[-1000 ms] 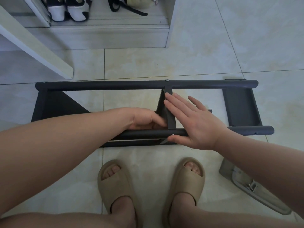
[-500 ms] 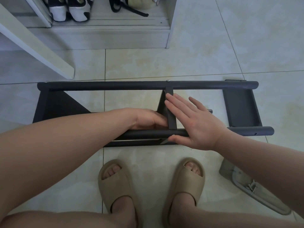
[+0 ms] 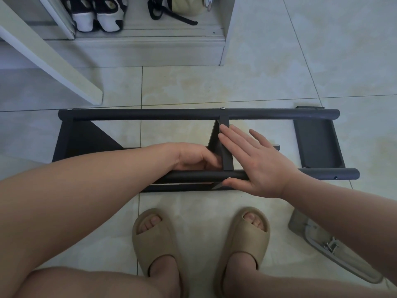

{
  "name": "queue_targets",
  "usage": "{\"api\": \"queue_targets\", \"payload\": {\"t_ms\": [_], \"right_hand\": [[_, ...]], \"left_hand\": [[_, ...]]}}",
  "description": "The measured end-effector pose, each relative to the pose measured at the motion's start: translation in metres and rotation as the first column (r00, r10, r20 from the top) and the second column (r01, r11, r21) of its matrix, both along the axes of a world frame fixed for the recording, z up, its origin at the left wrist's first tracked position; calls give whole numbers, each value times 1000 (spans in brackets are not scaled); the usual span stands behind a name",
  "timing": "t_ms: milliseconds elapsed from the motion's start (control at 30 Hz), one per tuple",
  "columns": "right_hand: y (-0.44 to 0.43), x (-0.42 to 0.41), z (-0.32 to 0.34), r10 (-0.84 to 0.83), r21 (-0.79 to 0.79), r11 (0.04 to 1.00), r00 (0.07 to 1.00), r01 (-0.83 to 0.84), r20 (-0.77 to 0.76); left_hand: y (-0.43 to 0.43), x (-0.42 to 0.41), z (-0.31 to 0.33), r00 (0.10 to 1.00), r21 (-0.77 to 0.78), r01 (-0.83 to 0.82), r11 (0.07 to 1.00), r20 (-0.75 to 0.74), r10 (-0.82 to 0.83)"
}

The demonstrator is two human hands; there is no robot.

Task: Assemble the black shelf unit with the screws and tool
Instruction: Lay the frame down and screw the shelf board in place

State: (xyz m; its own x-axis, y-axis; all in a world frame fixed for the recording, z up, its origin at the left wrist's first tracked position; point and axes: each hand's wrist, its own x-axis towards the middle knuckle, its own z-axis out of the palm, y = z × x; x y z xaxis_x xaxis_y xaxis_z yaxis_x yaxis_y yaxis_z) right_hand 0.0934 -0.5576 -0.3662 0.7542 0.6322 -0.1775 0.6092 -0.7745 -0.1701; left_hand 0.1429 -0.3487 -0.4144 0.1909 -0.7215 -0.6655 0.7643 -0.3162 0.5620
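The black shelf unit (image 3: 150,114) lies on its side on the tiled floor, two long tubes joined by panels. My left hand (image 3: 193,155) reaches inside the frame and grips the lower left of the middle panel (image 3: 227,155). Its fingertips are hidden behind the near tube (image 3: 322,174). My right hand (image 3: 257,160) lies flat with straight fingers along the panel's right edge. Its thumb sits under the near tube beside a silver screw head (image 3: 229,178). Another screw head (image 3: 222,108) shows on the far tube. No tool is visible.
A grey plastic packet (image 3: 335,248) holding metal hardware lies on the floor at the right. My feet in tan sandals (image 3: 154,237) stand just in front of the frame. A white board (image 3: 53,61) leans at the back left, beside a cabinet with shoes (image 3: 96,16).
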Motion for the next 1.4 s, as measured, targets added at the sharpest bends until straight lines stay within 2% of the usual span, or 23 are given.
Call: {"api": "queue_targets", "payload": {"t_ms": [267, 633, 833, 1000, 1167, 1300, 1400], "right_hand": [[-1, 0, -1, 0, 10, 1000, 1000, 0, -1], [0, -1, -2, 0, 28, 1000, 1000, 0, 11], [0, 0, -1, -2, 25, 1000, 1000, 2, 2], [0, 0, -1, 1, 22, 1000, 1000, 0, -5], [0, -1, -2, -2, 30, 1000, 1000, 2, 6], [1, -1, -2, -1, 31, 1000, 1000, 1, 7], [0, 0, -1, -1, 28, 1000, 1000, 1, 8]], "left_hand": [[-3, -1, -2, 997, 87, 10, 996, 70, -16], [4, 2, -9, 999, -10, 26, 1000, -29, -26], [2, 2, -10, 1000, -61, -3, 998, -5, 3], [0, -1, -10, 996, 19, -2, 1000, 86, 0], [3, 0, -9, 999, -7, 28, 1000, 28, -27], [1, 1, -7, 999, -38, -33, 999, 1, 33], [-1, 0, -6, 1000, -25, -6, 1000, 24, 6]]}}
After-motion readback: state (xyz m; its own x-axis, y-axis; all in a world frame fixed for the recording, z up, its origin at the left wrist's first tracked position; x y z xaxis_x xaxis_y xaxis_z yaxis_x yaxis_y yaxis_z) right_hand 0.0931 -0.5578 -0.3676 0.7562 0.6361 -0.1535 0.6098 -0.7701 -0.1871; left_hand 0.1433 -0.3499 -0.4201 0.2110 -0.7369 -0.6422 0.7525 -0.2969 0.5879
